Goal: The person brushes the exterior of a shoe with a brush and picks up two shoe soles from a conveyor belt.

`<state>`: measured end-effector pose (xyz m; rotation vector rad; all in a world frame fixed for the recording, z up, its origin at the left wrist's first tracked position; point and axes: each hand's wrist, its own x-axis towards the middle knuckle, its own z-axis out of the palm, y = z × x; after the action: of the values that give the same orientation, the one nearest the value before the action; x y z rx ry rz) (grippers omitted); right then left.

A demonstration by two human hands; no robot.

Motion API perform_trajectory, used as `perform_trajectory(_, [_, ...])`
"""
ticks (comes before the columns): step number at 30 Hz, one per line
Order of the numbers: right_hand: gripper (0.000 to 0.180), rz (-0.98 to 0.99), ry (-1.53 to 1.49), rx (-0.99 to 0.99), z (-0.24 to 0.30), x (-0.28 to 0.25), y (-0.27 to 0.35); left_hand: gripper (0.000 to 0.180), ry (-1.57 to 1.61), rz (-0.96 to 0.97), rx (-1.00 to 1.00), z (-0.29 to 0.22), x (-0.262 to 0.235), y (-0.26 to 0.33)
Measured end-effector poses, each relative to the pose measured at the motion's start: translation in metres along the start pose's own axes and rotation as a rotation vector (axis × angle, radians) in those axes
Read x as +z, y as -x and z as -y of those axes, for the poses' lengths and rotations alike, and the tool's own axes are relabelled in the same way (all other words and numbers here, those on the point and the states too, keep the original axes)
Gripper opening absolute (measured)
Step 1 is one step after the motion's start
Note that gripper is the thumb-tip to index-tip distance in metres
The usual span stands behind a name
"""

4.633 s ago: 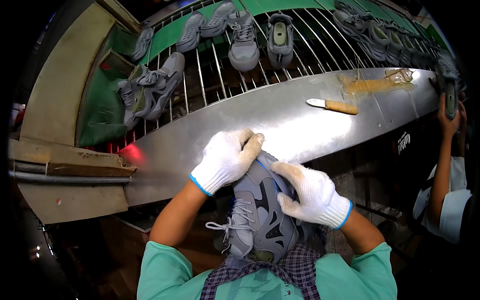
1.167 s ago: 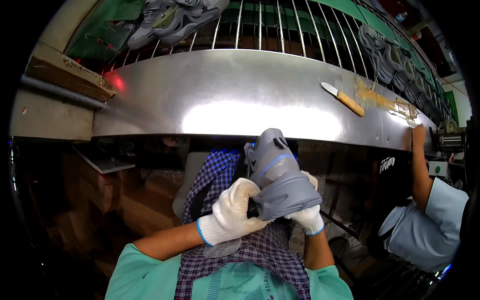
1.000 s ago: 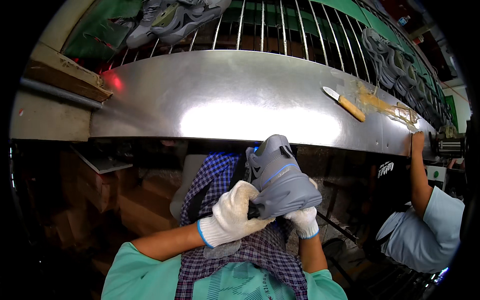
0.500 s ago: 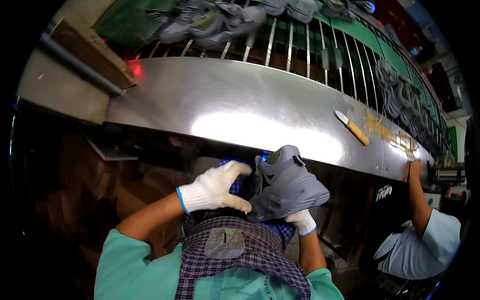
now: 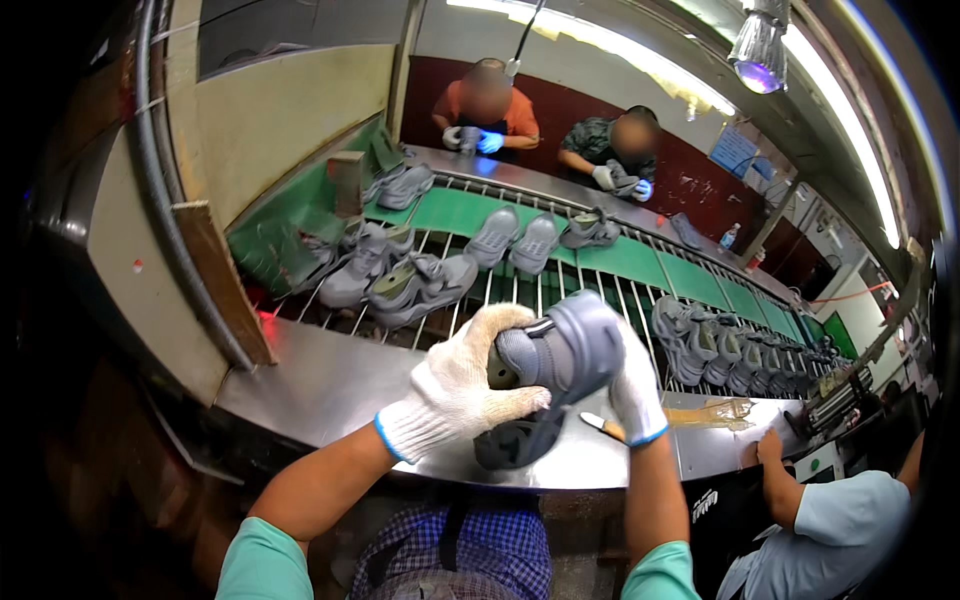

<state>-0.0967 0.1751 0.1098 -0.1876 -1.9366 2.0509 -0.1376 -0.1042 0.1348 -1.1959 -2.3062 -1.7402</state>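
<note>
In front of me, over the metal ledge, I hold up a grey sneaker [image 5: 578,350] tilted on its side. My left hand [image 5: 465,385], in a white knit glove with a blue cuff, has thumb and fingers on either side of its collar end. Behind the sole side, my gloved right hand [image 5: 637,390] grips the shoe; its fingertips are mostly hidden. Below it shows a darker grey shoe-like part [image 5: 515,443]; I cannot tell whether it belongs to the same shoe. A knife [image 5: 603,427] with a wooden handle lies partly behind my right wrist.
Beyond the metal ledge [image 5: 300,370] runs a rack of metal bars with green strips [image 5: 450,212]. Grey shoes [image 5: 422,287] stand on it at left, and a row of shoes [image 5: 715,355] at right. Two co-workers sit across; another person [image 5: 840,520] is at my right.
Both hands have raised the sneaker from my lap to above the ledge. My left hand has come onto the shoe's collar end. The view has tilted up, showing the rack and co-workers.
</note>
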Motion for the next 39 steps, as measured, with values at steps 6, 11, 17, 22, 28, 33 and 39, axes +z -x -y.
perform_trajectory(6, [0.053, 0.277, 1.127, -0.127, 0.098, 0.034, -0.053, 0.088, -0.199, -0.076, -0.026, 0.027, 0.025, -0.042])
perform_trajectory(11, [0.059, 0.321, 1.129, -0.168, 0.071, 0.037, -0.079, 0.088, -0.188, -0.053, 0.027, 0.040, 0.021, -0.047])
perform_trajectory(17, [0.060, 0.280, 1.145, -0.139, 0.058, 0.050, -0.097, 0.088, -0.202, -0.101, 0.078, 0.058, 0.019, -0.054])
perform_trajectory(22, [0.049, 0.073, 1.122, -0.261, 0.036, 0.065, -0.098, 0.087, -0.187, -0.108, -0.022, 0.061, 0.012, -0.057])
perform_trajectory(28, [0.052, -0.125, 0.888, -0.696, -0.037, 0.063, -0.093, 0.091, -0.185, -0.161, -0.150, 0.068, 0.004, -0.064])
perform_trajectory(33, [0.082, -0.092, 0.688, -0.565, -0.098, 0.066, -0.074, 0.087, -0.200, -0.203, -0.187, 0.081, -0.004, -0.067])
perform_trajectory(39, [0.087, 0.112, 0.711, -0.285, -0.118, 0.062, -0.033, 0.084, -0.146, -0.247, -0.246, 0.088, -0.007, -0.059])
